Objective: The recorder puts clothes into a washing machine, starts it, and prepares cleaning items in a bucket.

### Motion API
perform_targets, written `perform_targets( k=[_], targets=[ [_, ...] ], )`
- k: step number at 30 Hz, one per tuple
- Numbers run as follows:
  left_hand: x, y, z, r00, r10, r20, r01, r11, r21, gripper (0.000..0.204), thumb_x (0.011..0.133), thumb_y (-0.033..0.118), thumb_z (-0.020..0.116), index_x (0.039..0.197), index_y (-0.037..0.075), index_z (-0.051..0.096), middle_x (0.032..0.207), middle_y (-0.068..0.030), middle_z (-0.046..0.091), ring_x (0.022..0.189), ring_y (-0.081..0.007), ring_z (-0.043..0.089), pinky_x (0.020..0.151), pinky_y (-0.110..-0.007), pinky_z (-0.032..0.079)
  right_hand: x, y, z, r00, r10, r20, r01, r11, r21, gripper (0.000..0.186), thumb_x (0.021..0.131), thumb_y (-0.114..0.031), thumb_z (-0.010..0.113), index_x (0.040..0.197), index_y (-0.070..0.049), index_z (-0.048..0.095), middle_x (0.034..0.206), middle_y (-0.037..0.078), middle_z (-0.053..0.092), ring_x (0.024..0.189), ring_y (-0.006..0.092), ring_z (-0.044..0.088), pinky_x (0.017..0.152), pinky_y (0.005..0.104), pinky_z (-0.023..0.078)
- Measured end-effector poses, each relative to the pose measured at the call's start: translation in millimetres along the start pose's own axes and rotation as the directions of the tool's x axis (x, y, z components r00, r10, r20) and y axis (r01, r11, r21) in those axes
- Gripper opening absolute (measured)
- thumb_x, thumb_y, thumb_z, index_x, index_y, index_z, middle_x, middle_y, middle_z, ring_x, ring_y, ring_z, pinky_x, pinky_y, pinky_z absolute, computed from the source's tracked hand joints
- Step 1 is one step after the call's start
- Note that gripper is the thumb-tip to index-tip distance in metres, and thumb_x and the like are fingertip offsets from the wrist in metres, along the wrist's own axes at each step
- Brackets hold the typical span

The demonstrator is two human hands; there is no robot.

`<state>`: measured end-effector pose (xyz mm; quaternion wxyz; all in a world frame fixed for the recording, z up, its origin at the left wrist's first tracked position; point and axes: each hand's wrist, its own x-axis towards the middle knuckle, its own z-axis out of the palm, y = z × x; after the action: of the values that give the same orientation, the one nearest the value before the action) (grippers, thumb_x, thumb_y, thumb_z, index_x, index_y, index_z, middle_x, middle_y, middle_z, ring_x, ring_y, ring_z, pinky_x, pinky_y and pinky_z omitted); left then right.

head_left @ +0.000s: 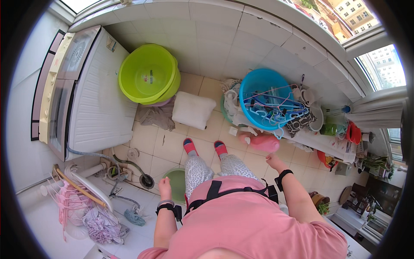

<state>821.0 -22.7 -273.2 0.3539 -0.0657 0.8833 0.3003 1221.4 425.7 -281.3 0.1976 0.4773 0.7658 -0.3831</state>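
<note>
My left hand (165,186) hangs with curled fingers beside my left hip, near a green basin (174,179) on the floor; nothing shows in it. My right hand (272,160) is loosely closed at my right side, just below a pink plastic item (264,142), with nothing visible in it. A blue tub (254,86) holds a jumble of hangers beyond that hand. A white square cushion or folded item (193,110) lies in front of my red slippers. Stacked lime-green basins (144,75) stand farther forward.
A white twin-tub washer (99,99) stands at left, with hoses by a floor drain (146,181). A sink counter (142,224) with pink hangers (69,198) is at lower left. A cluttered white ledge (327,144), windows and a plant pot (319,199) are on the right.
</note>
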Motion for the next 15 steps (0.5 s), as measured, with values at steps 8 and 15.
perform_targets(
  k=[8,15],
  targets=[
    [89,-9,-74,0.976,0.154,-0.152,-0.155,0.988,0.010,0.033,0.076,0.010,0.062,0.107,-0.001,0.056,0.108,-0.0174,0.055,0.098,-0.0255,0.054,0.085,-0.035,0.043,-18,-77,23,0.878,0.454,0.150,-0.460,0.716,0.525,0.024,0.083,-0.023,0.057,0.102,-0.008,0.061,0.082,0.002,0.060,0.075,0.0130,0.056,0.066,0.0289,0.045],
    [155,1,-133,0.987,0.100,-0.125,-0.124,0.971,-0.202,0.043,0.078,0.003,0.057,0.120,0.001,0.048,0.117,-0.0147,0.049,0.109,-0.0255,0.047,0.094,-0.036,0.038,-7,-156,57,0.942,0.333,0.047,-0.292,0.740,0.606,0.026,0.084,-0.024,0.057,0.103,-0.007,0.061,0.085,0.001,0.061,0.079,0.0126,0.057,0.068,0.0284,0.045]
  ],
)
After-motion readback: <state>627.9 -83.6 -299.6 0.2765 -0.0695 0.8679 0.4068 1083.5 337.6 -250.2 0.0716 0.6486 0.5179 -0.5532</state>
